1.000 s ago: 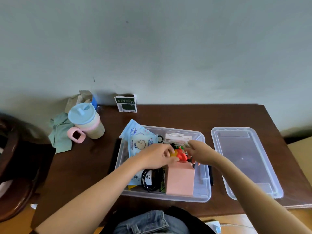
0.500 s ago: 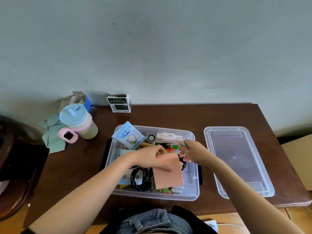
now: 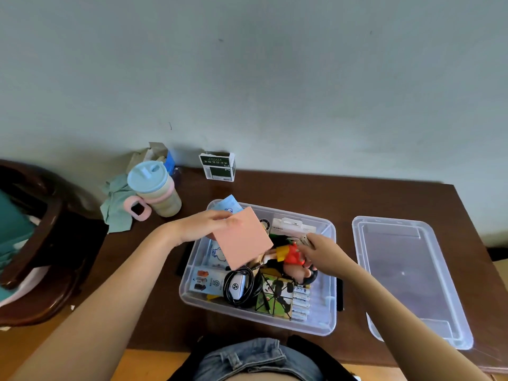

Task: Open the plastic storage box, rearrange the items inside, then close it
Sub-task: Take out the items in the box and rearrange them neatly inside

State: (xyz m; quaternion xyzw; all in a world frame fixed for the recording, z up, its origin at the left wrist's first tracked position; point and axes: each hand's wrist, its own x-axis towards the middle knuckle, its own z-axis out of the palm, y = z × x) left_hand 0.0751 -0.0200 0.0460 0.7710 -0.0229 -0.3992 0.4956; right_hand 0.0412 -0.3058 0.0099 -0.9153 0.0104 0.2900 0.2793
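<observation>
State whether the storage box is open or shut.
Open. The storage box has no cover; its clear lid lies flat on the table to its right.

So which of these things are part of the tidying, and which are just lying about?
Part of the job:
storage box
lid
pink card, in left hand
figurine, under right hand
black cable

Lying about:
lidded cup
green cloth
small carton
</observation>
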